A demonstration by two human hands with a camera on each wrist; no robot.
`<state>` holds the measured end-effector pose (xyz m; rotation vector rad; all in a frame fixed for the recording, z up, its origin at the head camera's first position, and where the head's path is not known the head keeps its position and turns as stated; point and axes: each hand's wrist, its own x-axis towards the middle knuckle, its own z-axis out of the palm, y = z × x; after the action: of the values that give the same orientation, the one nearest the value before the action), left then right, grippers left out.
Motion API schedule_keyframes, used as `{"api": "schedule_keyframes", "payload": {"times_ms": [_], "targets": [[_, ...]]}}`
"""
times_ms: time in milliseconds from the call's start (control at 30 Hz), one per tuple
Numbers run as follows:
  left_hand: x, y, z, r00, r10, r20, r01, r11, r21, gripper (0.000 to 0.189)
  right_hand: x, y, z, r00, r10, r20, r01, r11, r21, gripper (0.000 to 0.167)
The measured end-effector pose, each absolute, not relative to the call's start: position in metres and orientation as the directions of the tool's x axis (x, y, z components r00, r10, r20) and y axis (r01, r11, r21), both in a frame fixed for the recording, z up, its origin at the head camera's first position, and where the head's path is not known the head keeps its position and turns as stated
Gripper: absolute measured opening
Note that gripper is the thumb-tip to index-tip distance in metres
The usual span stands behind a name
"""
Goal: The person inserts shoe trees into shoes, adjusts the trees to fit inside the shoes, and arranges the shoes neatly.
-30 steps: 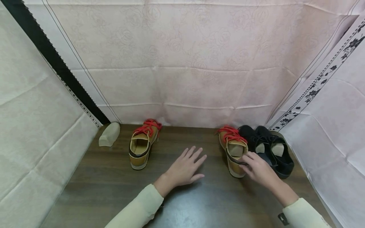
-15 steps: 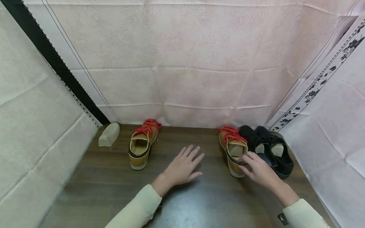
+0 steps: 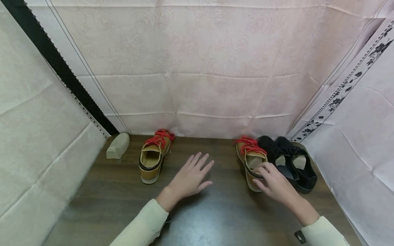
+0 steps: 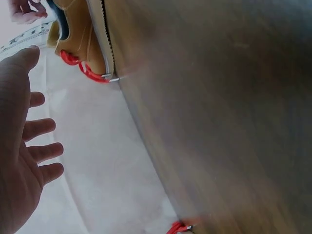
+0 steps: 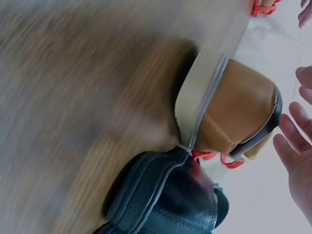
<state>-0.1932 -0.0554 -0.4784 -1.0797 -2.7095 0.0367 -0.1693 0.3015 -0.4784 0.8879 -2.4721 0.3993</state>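
Note:
A tan shoe (image 3: 250, 153) with red laces stands toe to the wall at the right. My right hand (image 3: 275, 181) is over its dark-rimmed heel collar, fingers loosely bent and apart from the thumb; in the right wrist view the fingers (image 5: 291, 134) lie close beside the collar, and contact is hard to tell. My left hand (image 3: 188, 181) hovers over the floor between the shoes, fingers spread, holding nothing. A matching tan shoe (image 3: 150, 176) stands to its left. A pale insert shows inside the right tan shoe; the left one shows none.
Two black lace-up shoes (image 3: 303, 177) with pale inserts stand against the right tan shoe. A rounded cream-coloured shoe insert (image 3: 118, 146) lies in the left corner. Pale patterned sheets (image 3: 200, 95) enclose the wooden floor (image 3: 197, 218) at the back and sides.
My right hand has loosened from the tan shoe's heel collar and shifted slightly left. My left hand has drifted left and a little toward the wall. The shoes have stayed put.

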Motion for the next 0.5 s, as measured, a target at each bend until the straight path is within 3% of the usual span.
{"api": "schedule_keyframes", "payload": {"times_ms": [500], "targets": [[-0.191,-0.086,-0.469,-0.723,0.634,0.275,0.638,0.765,-0.088,0.072,-0.173,0.261,-0.477,-0.653,-0.52,0.55,-0.688,0.711,-0.145,0.025]]}}
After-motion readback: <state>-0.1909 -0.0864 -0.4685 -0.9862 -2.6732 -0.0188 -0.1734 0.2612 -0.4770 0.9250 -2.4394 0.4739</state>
